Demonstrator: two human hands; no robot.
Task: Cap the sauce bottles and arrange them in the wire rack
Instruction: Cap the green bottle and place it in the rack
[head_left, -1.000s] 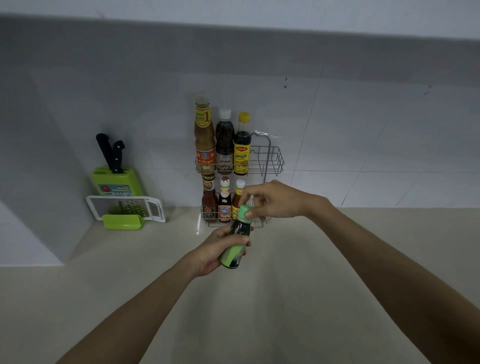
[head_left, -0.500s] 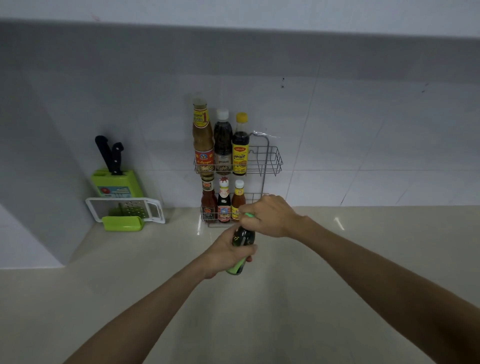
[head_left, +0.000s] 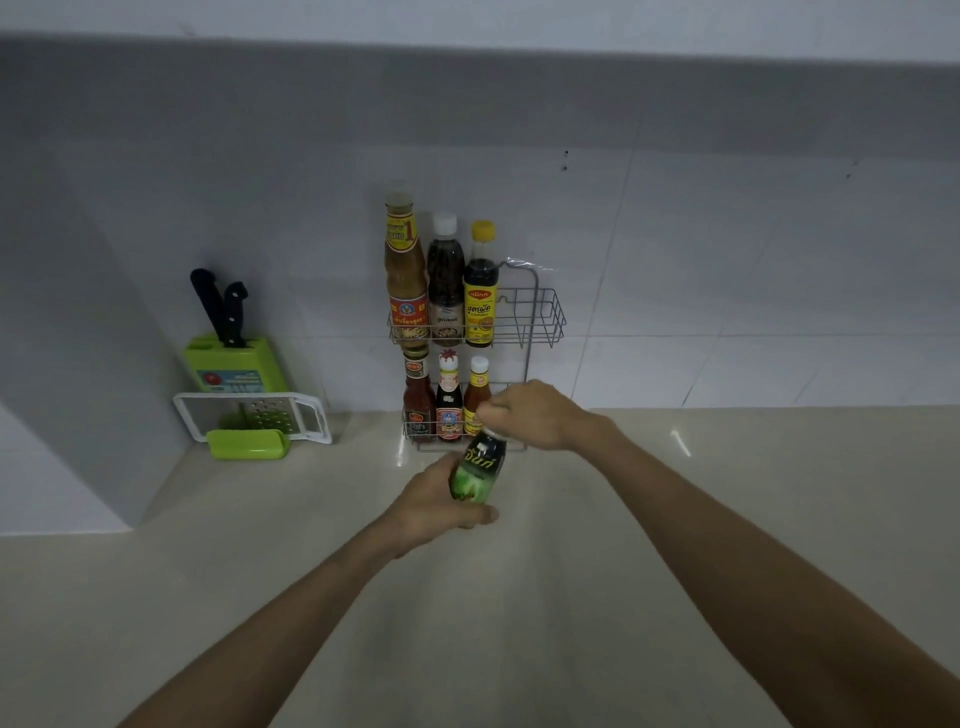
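Left hand (head_left: 435, 512) wrapped round green-labelled bottle (head_left: 477, 468); right hand (head_left: 532, 414) now closed over its top, cap hidden since. Capping judged underway.

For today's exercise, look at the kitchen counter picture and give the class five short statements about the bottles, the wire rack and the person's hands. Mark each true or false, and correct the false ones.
1. The left hand grips the body of the green-labelled bottle. True.
2. The right hand rests flat on the counter. False: it is closed over the top of that bottle.
3. The wire rack has three bottles on its upper shelf. True.
4. The upper shelf is full from side to side. False: its right part is bare.
5. The yellow-capped bottle stands on the lower shelf. False: it is on the upper shelf, rightmost of the three.
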